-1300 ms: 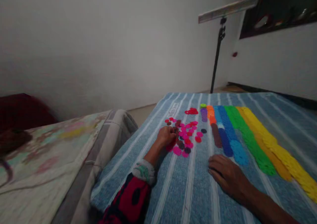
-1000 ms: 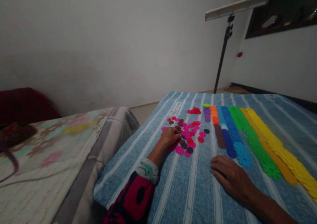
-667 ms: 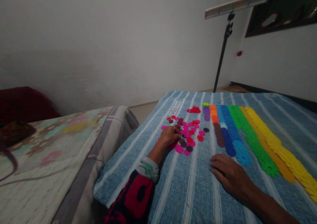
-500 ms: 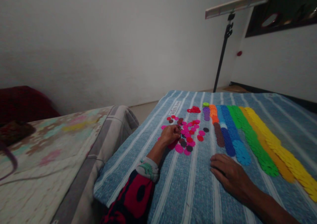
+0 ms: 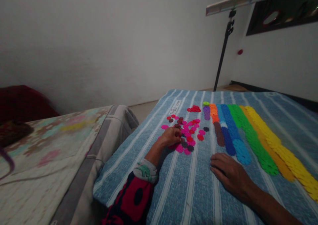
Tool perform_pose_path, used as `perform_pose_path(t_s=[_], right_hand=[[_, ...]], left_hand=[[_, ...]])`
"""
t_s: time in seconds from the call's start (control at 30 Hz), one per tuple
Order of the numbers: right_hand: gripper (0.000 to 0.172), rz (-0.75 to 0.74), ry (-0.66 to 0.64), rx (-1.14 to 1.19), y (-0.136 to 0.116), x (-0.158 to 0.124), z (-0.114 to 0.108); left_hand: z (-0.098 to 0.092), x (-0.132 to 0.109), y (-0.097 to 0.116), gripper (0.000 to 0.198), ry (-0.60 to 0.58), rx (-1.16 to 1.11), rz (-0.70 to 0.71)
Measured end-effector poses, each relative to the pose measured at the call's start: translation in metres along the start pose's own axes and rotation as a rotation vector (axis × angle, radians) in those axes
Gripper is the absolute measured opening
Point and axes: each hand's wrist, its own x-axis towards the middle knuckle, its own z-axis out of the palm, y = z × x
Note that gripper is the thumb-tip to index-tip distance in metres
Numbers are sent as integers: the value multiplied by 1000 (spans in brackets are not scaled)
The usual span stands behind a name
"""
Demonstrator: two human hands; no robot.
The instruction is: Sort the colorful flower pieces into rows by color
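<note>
Pink, red and dark discs are lying scattered toward the striped cloth's left edge. Your left hand is curling its fingers nearly together among them; I cannot tell whether it is gripping one. Your right hand is resting palm down, loosely bent, near the coloured rows.

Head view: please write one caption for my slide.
Left hand among scattered discs, right hand near coloured disc rows on striped cloth.

pale wall, dimly lit | dark-framed opening, upper right | black stand, rear | floral spread, left
</note>
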Motion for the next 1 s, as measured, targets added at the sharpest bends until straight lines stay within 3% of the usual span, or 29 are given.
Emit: perform_pose_path(t_s=[0.2,0.6,1.0], right_hand=[[18,2,-14,9,-3,2,-3],[17,9,-21,18,-2,3,-4],[19,15,-30,16,-3,3,-5]], left_hand=[[-3,-6,11,18,-38,171,46],[1,-7,14,16,6,290,53],[0,-9,19,17,-113,271,59]])
